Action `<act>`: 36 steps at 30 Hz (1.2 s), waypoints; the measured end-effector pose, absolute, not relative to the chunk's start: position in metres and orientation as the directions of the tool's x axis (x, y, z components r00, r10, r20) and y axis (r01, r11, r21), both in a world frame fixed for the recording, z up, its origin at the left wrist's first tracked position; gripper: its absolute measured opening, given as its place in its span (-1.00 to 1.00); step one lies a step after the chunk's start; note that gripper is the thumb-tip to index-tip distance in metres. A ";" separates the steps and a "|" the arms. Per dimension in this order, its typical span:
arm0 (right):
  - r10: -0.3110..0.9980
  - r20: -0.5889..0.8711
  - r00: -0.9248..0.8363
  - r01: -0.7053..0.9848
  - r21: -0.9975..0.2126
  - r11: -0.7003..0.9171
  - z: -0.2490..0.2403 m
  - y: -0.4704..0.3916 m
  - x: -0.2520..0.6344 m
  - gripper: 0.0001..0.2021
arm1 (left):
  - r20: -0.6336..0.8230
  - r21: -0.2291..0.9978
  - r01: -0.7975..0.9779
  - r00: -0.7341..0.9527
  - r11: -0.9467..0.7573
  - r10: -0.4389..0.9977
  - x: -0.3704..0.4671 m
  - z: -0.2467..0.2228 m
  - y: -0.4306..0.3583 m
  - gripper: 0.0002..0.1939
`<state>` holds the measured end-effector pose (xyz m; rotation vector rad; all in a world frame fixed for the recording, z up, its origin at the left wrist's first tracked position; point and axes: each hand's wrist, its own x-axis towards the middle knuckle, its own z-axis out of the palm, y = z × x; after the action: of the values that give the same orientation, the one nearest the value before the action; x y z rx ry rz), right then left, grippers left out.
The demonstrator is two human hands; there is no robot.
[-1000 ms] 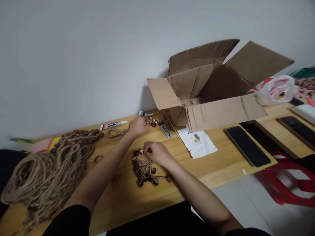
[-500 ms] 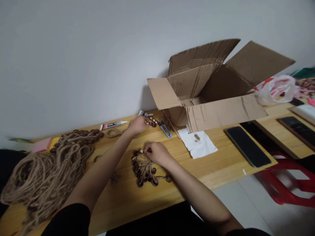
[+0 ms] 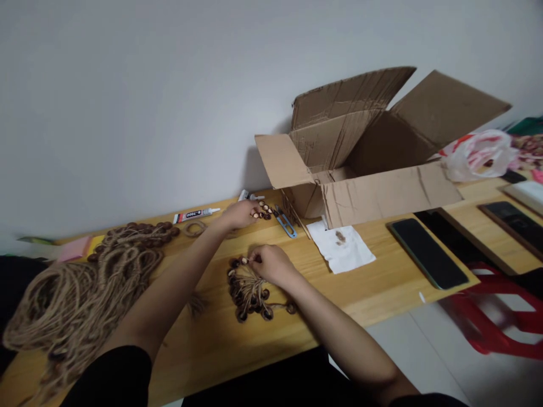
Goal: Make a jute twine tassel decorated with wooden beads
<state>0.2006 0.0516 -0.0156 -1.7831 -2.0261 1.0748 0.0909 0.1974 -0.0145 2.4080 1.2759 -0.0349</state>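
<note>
Toward the back of the table, my left hand (image 3: 242, 215) reaches to a small group of dark brown beads with pale faces (image 3: 266, 209). Its fingers are pinched together at the nearest bead. My right hand (image 3: 274, 264) rests closer to me, thumb and fingertips pinched on a thin twine cord at the edge of a bundle (image 3: 251, 289). That bundle is made of light twine strands tipped with round brown beads, several of them pale on one side. Just right of the loose beads lie blue thread snips (image 3: 285, 223).
Coils of twine rope (image 3: 72, 305) cover the table's left side. A glue tube (image 3: 195, 215) lies near the wall. An open cardboard box (image 3: 390, 192) stands at the back, with a stained white tissue (image 3: 343, 246) before it. A phone (image 3: 427, 252) lies right; a red stool (image 3: 492, 316) stands below.
My left hand has shifted slightly, its fingers lower over the nearest bead. My right hand keeps its pinch on the twine bundle. The view has moved a little.
</note>
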 end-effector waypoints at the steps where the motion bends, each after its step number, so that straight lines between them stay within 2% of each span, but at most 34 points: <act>1: 0.931 -0.281 -0.232 0.755 -0.655 -0.010 -0.016 0.052 0.201 -0.81 | -0.216 0.344 0.795 0.584 -0.499 0.782 0.091 -0.014 0.198 -0.67; 6: 0.932 -0.283 -0.225 0.760 -0.650 -0.014 -0.017 0.052 0.201 -0.81 | -0.208 0.320 0.805 0.575 -0.500 0.791 0.089 -0.011 0.194 -0.68; 11: 0.934 -0.278 -0.223 0.752 -0.659 -0.016 -0.015 0.051 0.200 -0.81 | -0.111 0.218 0.769 0.631 -0.601 0.768 0.087 -0.008 0.185 -0.73; 17: 0.932 -0.293 -0.214 0.745 -0.666 -0.039 -0.015 0.050 0.200 -0.82 | -0.075 0.117 0.742 0.669 -0.660 0.739 0.087 -0.009 0.180 -0.77; 27: 0.927 -0.308 -0.216 0.750 -0.660 -0.044 -0.012 0.051 0.201 -0.82 | -0.154 -0.054 0.713 0.686 -0.700 0.711 0.085 -0.003 0.168 -0.77; 36: 0.926 -0.311 -0.215 0.769 -0.638 -0.036 -0.006 0.050 0.201 -0.80 | -0.110 -0.015 0.704 0.705 -0.710 0.701 0.079 -0.009 0.155 -0.76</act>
<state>0.2009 0.0504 -0.0060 -1.8188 -2.0214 1.0881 0.0794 0.1547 -0.0092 2.8741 1.1843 -0.1675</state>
